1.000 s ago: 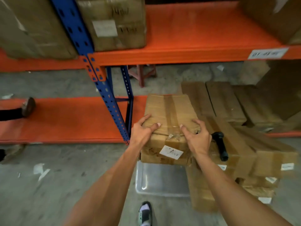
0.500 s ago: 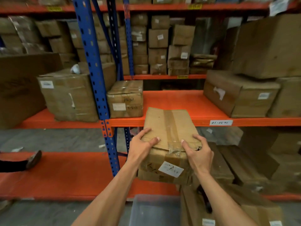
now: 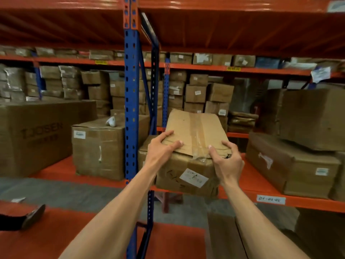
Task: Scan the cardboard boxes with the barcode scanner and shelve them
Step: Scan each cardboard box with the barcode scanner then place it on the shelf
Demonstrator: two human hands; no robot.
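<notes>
Cardboard box (image 3: 188,146) now higher, level with orange shelf (image 3: 261,184), in both hands.

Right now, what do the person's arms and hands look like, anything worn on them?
Both forearms are bare to the frame edge: no sleeves, gloves, watch or rings visible. The left hand and right hand have short, pale fingernails.

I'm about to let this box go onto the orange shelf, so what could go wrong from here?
1. The cardboard box looks crushed and its top flap is lifting under the left hand and right hand; the grip may slip.
2. The blue upright stands close on the left and could catch a corner.
3. A smaller box sits behind it on the orange shelf, so the gap may be tight.
</notes>
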